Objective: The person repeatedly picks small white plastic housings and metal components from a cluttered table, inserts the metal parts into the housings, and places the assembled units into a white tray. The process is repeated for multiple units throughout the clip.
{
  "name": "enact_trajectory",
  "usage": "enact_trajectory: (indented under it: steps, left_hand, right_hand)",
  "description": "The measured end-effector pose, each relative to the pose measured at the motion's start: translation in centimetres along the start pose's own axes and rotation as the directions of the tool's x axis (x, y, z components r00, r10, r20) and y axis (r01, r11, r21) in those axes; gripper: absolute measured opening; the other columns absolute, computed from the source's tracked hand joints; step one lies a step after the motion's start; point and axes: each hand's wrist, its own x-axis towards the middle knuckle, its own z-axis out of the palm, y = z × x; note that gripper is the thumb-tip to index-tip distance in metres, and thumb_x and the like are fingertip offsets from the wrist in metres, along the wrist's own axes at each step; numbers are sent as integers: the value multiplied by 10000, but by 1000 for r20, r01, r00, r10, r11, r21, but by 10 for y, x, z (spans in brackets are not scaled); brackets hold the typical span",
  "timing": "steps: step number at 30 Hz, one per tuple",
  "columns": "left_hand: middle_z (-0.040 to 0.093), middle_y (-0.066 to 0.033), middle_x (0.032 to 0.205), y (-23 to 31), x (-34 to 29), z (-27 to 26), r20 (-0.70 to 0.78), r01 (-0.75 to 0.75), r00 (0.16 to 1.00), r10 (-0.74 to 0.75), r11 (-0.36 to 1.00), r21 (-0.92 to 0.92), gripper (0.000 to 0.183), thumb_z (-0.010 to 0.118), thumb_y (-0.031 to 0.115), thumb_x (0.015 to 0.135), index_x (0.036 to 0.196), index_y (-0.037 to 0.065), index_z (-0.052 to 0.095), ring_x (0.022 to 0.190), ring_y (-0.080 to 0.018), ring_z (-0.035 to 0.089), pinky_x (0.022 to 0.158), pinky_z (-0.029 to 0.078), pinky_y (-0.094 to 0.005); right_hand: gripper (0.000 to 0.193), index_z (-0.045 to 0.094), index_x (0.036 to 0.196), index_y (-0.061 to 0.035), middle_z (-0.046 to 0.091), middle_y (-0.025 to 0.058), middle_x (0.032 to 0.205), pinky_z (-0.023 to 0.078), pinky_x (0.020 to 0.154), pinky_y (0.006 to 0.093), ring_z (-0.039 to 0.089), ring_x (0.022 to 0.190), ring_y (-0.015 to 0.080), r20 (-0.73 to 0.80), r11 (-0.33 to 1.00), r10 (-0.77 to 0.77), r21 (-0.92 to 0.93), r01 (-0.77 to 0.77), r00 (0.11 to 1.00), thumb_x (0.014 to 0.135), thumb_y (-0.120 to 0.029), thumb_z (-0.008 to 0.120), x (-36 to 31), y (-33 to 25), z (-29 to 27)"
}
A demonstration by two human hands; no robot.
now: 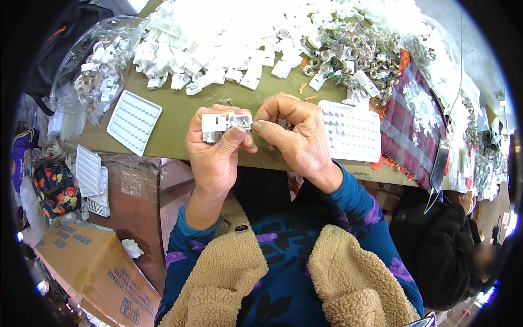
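My left hand [217, 150] is closed round a small white plastic housing [213, 123], held above the near part of the table. A shiny, see-through or metallic piece [239, 121] sits at its right end, under my left thumb. My right hand [297, 131] is closed in a pinch, thumb and forefinger meeting right at that end of the piece. What lies between those fingertips, if anything, is too small and hidden to make out. The other fingers of my right hand are curled in.
A heap of white plastic housings [201, 49] covers the back of the olive table; shiny metal parts [354, 54] lie to the right. White dimpled trays [134, 122] sit on both sides. Plaid cloth [411, 120] hangs at right. A cardboard box [98, 267] stands lower left; a person in black [447, 256] sits lower right.
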Motion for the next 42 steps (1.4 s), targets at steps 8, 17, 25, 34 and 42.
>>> enact_trajectory:
  steps: [8,17,25,34,42]
  left_hand:
    - [675,-151,1032,6,7,10,-51,300,940,-338,886,-354,270,581,166,1001,1207,-9,579,741,-170,674,529,584,-241]
    - [699,-84,911,-3,5,25,-56,262,963,-265,964,-57,221,645,144,964,1121,-11,627,755,-151,695,646,632,-299]
    - [703,-92,899,-6,3,32,11,329,944,-329,942,-68,202,646,112,961,1112,-21,630,746,-141,692,642,624,-278]
    - [687,-90,886,-17,5,41,-83,364,928,-364,931,-17,186,639,121,967,1095,-12,620,722,-143,674,646,610,-256]
    - [657,-175,1009,-17,13,33,-93,370,920,-381,922,-119,211,628,141,972,1099,-23,588,817,-141,645,707,634,-258]
  right_hand:
    - [92,664,868,-10,629,117,922,437,799,379,576,822,263,-296,945,-286,-244,218,911,784,-37,687,-4,-7,9]
    - [110,645,906,4,565,154,945,473,747,368,570,883,321,-106,907,-364,-268,326,926,804,38,620,-15,-22,-11]
    - [36,617,791,15,544,155,821,470,665,419,564,731,353,-158,931,-352,-163,327,923,773,44,603,-20,-23,-25]
    - [85,661,859,14,594,157,812,502,687,415,604,762,363,-268,926,-360,-218,308,893,784,34,628,-27,-11,-29]
    - [109,709,930,18,666,136,882,518,709,336,662,797,266,-378,879,-176,-475,-27,909,828,30,673,-60,10,-129]
